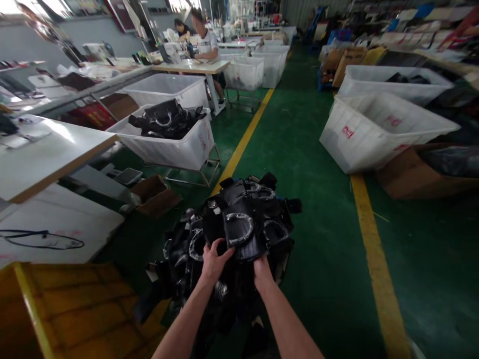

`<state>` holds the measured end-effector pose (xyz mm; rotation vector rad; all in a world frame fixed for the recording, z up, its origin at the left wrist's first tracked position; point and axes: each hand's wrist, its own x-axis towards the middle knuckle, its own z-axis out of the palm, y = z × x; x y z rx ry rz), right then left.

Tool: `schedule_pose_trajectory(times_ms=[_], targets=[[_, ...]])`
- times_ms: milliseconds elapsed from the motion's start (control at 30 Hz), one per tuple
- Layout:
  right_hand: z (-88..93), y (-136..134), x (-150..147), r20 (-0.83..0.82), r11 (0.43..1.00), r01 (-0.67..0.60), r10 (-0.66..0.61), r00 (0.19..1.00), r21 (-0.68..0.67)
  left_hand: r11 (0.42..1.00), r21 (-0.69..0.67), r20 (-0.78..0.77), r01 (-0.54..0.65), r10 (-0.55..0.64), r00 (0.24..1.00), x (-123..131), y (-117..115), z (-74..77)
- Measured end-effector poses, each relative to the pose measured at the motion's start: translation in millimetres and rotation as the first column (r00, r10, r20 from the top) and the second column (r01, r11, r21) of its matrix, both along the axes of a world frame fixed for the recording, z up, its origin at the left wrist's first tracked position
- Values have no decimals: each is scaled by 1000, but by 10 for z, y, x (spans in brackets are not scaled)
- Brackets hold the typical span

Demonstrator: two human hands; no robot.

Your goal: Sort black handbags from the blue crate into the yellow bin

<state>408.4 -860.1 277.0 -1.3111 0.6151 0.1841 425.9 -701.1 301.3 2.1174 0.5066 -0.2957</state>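
Note:
A large heap of black bags (177, 254) with plastic-wrapped handles stands low in front of me. On top lies one black bag (243, 224) with a curved, wrapped handle. My left hand (214, 262) grips the near left edge of this bag, thumb and fingers pinched on it. My right hand (262, 269) is at its near right corner, with the fingers hidden under the black material, so its grip cannot be made out.
A yellow crate (75, 304) is at the lower left, a white table (48, 149) above it. A white bin (168, 147) holds black bags. More white bins (359, 139) and a cardboard box (419, 174) stand right. People sit at sewing tables behind.

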Motion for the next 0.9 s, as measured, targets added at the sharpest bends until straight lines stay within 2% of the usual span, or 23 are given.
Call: schedule_pose_trajectory(times_ms=[100, 200, 300, 333, 367, 400, 467, 500, 533, 600, 667, 800, 900], targets=[[1, -231, -241, -79, 984, -5, -10, 997, -180, 1000, 6, -11, -1, 1, 1000, -37, -15, -79], [113, -490, -436, -53, 944, -29, 13, 999, -329, 1000, 23, -24, -9, 9, 1000, -118, -34, -70], [242, -642, -459, 30, 914, -89, 110, 994, -395, 998, 68, -66, 3, 2, 998, -101, -92, -44], [278, -656, -434, 71, 885, -125, 175, 982, -449, 995, 93, -88, 17, -9, 996, -74, -115, -28], [309, -652, -396, 113, 826, -163, 262, 958, -539, 992, 122, -118, 37, -22, 993, -42, -135, -8], [333, -629, -347, 147, 732, -191, 371, 917, -654, 986, 153, -150, 63, -40, 988, -10, -151, 15], [352, -529, -226, 147, 453, -190, 608, 780, -871, 970, 211, -216, 124, -77, 973, 44, -166, 53], [342, -457, -159, 111, 312, -164, 704, 702, -936, 961, 234, -241, 149, -91, 966, 62, -165, 62], [317, -374, -91, 70, 199, -136, 773, 631, -970, 953, 251, -260, 167, -99, 960, 73, -158, 58], [225, -200, 29, -11, 40, -88, 852, 523, -995, 945, 274, -268, 180, -104, 958, 82, -134, 10], [89, -54, 109, -66, -43, -59, 874, 481, -997, 944, 280, -257, 172, -99, 961, 82, -100, -87], [-168, 57, 138, -121, -111, -49, 863, 490, -993, 960, 229, -170, 160, -122, 978, 20, -23, -300], [-243, 41, 132, -162, -167, -33, 858, 488, -985, 971, 161, -44, 178, -174, 984, -272, 67, -342]])
